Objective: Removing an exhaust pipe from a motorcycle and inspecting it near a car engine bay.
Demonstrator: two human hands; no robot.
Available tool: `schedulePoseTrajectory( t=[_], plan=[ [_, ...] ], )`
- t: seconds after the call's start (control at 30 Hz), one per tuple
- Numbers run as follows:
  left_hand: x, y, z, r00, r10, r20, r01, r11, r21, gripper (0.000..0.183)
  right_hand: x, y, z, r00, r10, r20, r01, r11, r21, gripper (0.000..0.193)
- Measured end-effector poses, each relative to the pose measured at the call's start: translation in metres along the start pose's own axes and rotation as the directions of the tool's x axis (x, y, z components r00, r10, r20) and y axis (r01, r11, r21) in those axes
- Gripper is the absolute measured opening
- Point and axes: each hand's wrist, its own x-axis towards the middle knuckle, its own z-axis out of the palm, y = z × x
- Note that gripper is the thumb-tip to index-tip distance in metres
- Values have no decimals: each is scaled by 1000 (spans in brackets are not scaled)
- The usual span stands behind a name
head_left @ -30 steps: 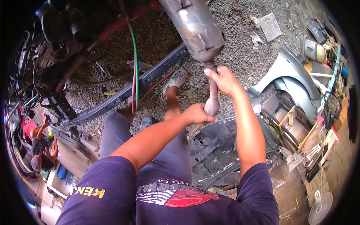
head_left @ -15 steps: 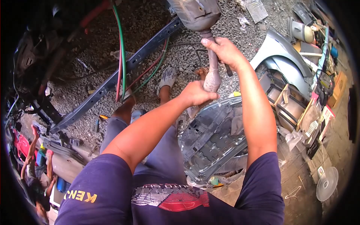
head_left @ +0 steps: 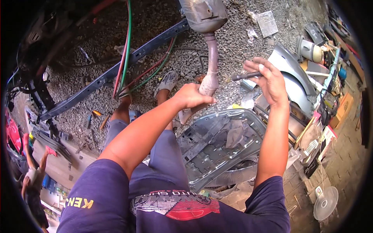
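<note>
My left hand (head_left: 191, 96) is wrapped round the lower, wider section of a rusty exhaust pipe (head_left: 212, 58). That pipe leads up to a grey metal canister, probably a muffler (head_left: 204, 17), cut off by the top edge. To the right of the pipe and apart from it, my right hand (head_left: 269, 79) is raised with its fingers stretched. A short dark rod-shaped tool (head_left: 244, 76) lies across them, held against the thumb and pointing left toward the pipe. Its exact kind is hard to make out.
A long dark metal beam (head_left: 116, 70) slants across the gravel, with red and green hoses (head_left: 127, 50) over it. A car door panel (head_left: 221, 147) lies by my legs. Silver fenders (head_left: 291, 73) and mixed parts stack at right. Another person's arm (head_left: 28, 149) shows far left.
My right hand has let go of the pipe and moved right and down, with the dark tool in its fingers. The left hand stays on the pipe, whose lower end shifted slightly left.
</note>
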Motion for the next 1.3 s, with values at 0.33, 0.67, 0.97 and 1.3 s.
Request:
schedulePoseTrajectory(
  t=[0.33,0.67,0.97,1.3],
  plan=[
    [-4,-6,14,999,-2,-41,-5,984,-177,68,-12,7,-26,992,94,87,-79,985,-156,38],
    [-11,-8,22,993,-42,-107,16,973,-231,63,0,-36,62,823,-239,516,556,152,-817,30],
    [-16,-5,12,997,-21,-77,12,992,-122,67,67,-64,76,600,-202,774,603,-522,-603,38],
    [-15,-16,11,998,32,-50,-39,988,-146,70,65,-55,74,573,-171,801,602,-576,-553,41]
  ],
)
